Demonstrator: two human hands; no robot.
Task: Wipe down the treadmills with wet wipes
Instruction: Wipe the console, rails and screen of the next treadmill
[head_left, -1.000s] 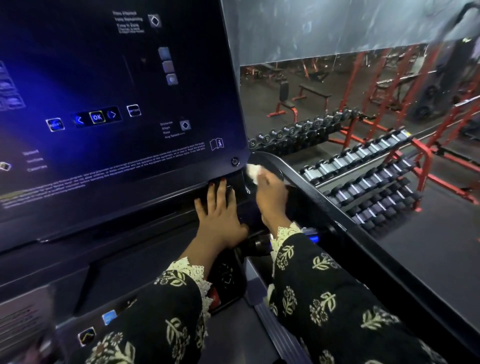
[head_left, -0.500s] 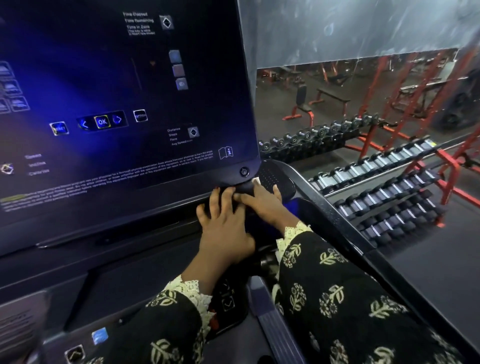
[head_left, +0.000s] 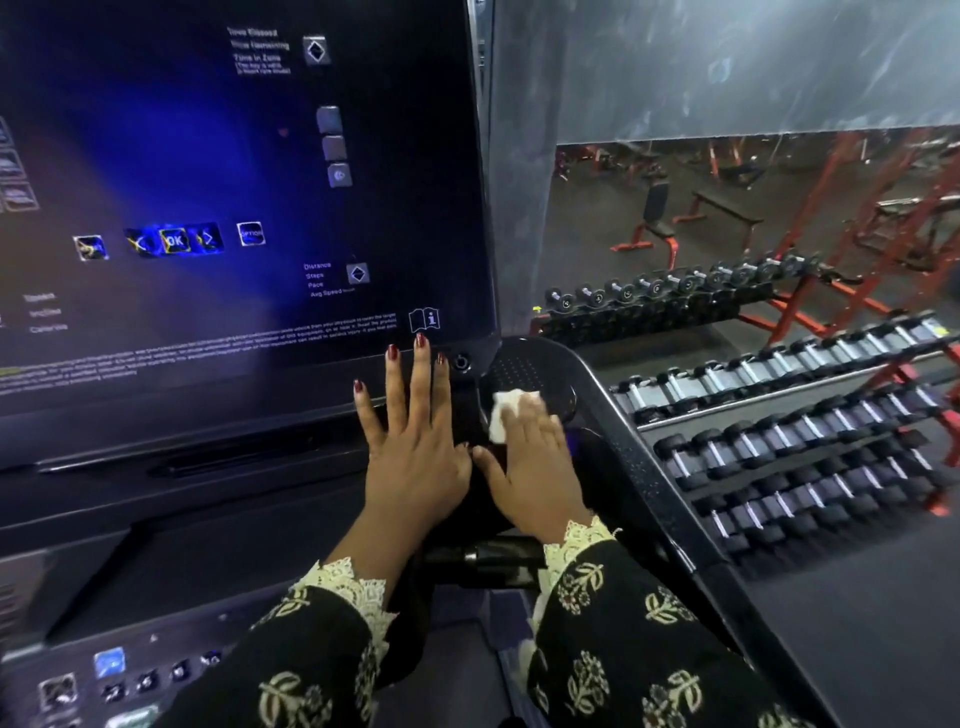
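Gym bkgd: dumbbell racks (head_left: 779, 415) are lining the right side, w/ a mirror (head_left: 727, 218) behind them reflecting red benches. Up close, a treadmill console (head_left: 234, 156) w/ a dark, blue-lit screen is filling the left half. A person in black floral sleeves w/ lace cuffs is laying both hands on the machine.

The wet wipe (head_left: 505, 415) is lying bunched on the black side rail (head_left: 649, 467), just right of the console's lower corner & near a dotted oval pad (head_left: 519, 366). The right hand (head_left: 535, 467) is pressing down on it w/ fingers straight & close together, thumb out to the left, gripping nothing. Most of the wipe is hiding under the fingertips, w/ a white crumpled corner poking out ahead & to the left.

The left hand (head_left: 415, 447) is resting flat, fingers spread, on the console's bottom edge, just beside the right thumb, holding nothing.

Handling, as a guess: the wipe is looking thin, limp & very light, prob. damp, so it is likely sliding easily on smooth plastic & bunching up. Flat finger pressure over its middle is probably suiting it better than an edge pinch.
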